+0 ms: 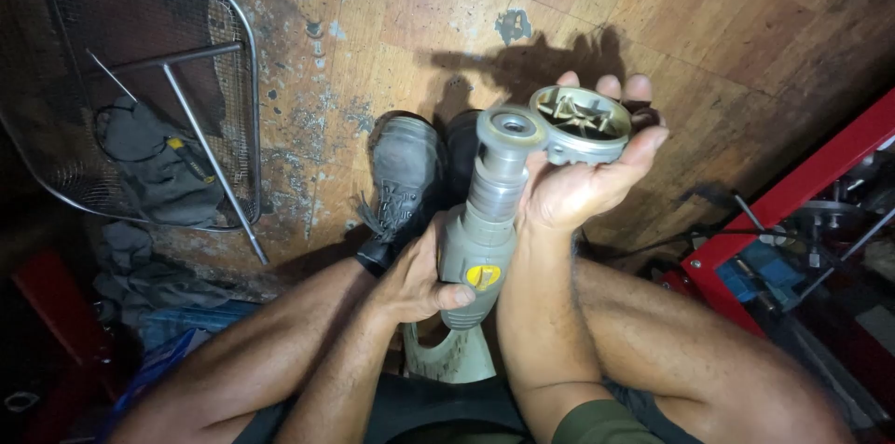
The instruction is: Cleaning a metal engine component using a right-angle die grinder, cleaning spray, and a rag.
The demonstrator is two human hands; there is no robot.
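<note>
My left hand [415,281] grips the grey body of a power tool [485,230], which stands upright between my knees with its round open front end pointing up. A yellow button on the body sits beside my left thumb. My right hand [573,183] holds a round grey metal housing [583,124] with ribs inside it, raised just right of the tool's top end and touching it.
A wire mesh basket [140,81] with a grey cloth in it lies at the upper left on the worn wooden floor [447,6]. My grey boots [406,178] rest below the tool. A red metal frame [792,192] with parts stands at right.
</note>
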